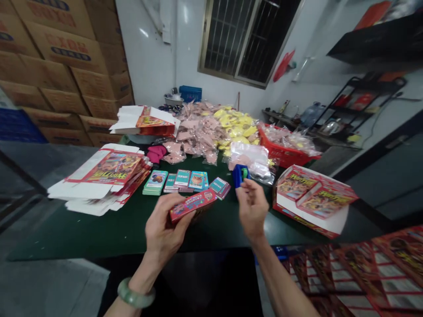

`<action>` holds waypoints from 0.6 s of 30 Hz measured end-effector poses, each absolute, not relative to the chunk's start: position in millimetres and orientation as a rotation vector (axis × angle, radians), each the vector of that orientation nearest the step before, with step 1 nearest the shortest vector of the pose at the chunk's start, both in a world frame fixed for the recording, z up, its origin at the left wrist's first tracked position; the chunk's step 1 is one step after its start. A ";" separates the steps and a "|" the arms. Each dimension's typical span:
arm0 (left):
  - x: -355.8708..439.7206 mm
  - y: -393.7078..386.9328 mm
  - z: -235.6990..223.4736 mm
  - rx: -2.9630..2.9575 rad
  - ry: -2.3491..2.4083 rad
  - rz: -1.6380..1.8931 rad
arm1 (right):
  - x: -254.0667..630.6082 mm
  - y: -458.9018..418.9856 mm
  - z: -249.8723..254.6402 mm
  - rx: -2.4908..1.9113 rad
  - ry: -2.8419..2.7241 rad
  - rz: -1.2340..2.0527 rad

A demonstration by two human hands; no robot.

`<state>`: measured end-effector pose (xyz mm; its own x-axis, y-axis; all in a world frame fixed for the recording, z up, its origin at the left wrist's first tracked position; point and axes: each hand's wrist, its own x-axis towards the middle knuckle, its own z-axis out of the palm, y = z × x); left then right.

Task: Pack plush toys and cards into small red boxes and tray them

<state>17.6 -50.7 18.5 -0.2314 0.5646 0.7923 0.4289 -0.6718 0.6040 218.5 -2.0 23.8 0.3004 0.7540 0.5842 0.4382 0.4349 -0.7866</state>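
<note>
My left hand (165,226) is closed around a small red printed box (192,205), held tilted above the table. At the front of a blue tape dispenser (236,176) with a green roll, my right hand (253,209) has its thumb and fingertips pinched together; whatever is between them is too small to make out. Beyond the red box lie small stacks of cards: a green-edged stack (155,181) on the left, cards with animal pictures (198,179) in the middle, and a teal-backed stack (220,187) near the dispenser.
Flattened red-and-white cartons (112,169) are piled at left. An open display carton (307,215) holding red boxes stands at right. Bagged pink pieces (198,127), yellow pieces (236,125) and a red basket (286,156) fill the back. More red cartons (357,268) are at lower right.
</note>
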 end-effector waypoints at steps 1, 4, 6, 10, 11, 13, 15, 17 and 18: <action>18.7 -47.1 15.4 1.880 1.249 2.020 | 237.7 8.6 22.9 -1.308 -1.223 0.286; 17.9 -39.5 5.6 1.802 1.307 1.968 | 288.1 40.5 20.1 -1.500 -1.166 0.322; 16.4 -37.9 1.4 1.778 1.320 1.955 | 308.0 58.3 20.7 -1.611 -1.211 0.421; 15.6 -38.0 2.1 1.789 1.274 1.972 | 315.1 80.5 26.8 -1.851 -1.216 0.668; 15.8 -38.0 3.5 1.794 1.262 1.972 | 312.8 84.1 28.2 -1.892 -1.195 0.722; 16.0 -37.7 6.1 1.801 1.247 1.965 | 306.3 89.6 29.4 -1.946 -1.137 0.815; 16.0 -37.3 7.9 1.805 1.258 1.955 | 299.2 93.5 28.6 -1.970 -1.053 0.875; 15.6 -37.1 8.5 1.806 1.263 1.954 | 292.6 95.6 26.9 -1.978 -0.946 0.905; 15.5 -37.1 8.6 1.808 1.261 1.954 | 289.7 96.1 26.0 -1.975 -0.890 0.913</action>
